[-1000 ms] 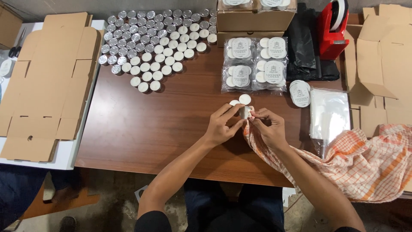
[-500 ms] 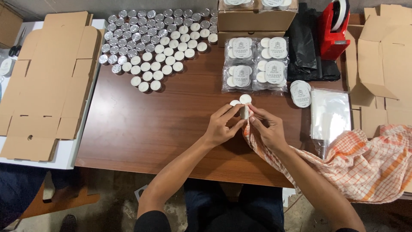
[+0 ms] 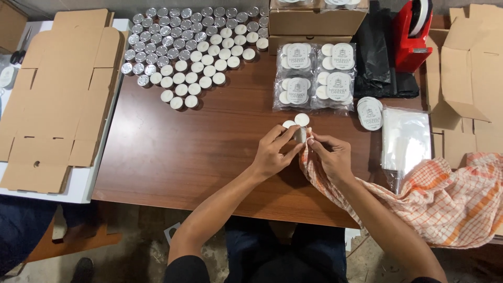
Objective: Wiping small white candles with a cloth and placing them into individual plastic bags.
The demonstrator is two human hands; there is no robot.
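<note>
- I saw my left hand (image 3: 272, 154) with its grip grasping a small tealight candle (image 3: 300, 134), thumb and fingertips pinching its metal cup over the middle of the glossy brown wooden table (image 3: 173, 152).
- My right hand (image 3: 332, 157) had its grip clenched on a soft orange-and-white checked cloth (image 3: 445, 202), pressing a fold of it against the candle's side; the cloth trailed off toward the table's right near edge.
- The candle was a short cylinder tipped on its side; I could not tell which way its flat faces pointed.
- Two more white wax discs (image 3: 296, 121) lay flat just beyond my fingers.
- Toward the far left corner stood a dense triangular cluster of tealights (image 3: 194, 47), silver cups behind, white wax tops in front.
- Near the far edge, four clear plastic packets (image 3: 314, 76) held candles under round white labels, in front of a brown cardboard box (image 3: 314, 21).
- A stack of round white labels (image 3: 370, 112) sat beside flat clear bags (image 3: 406, 139).
- A red tape dispenser (image 3: 411, 34) stood at the far right corner.
- Flattened cardboard (image 3: 57, 94) lay past the left edge.
</note>
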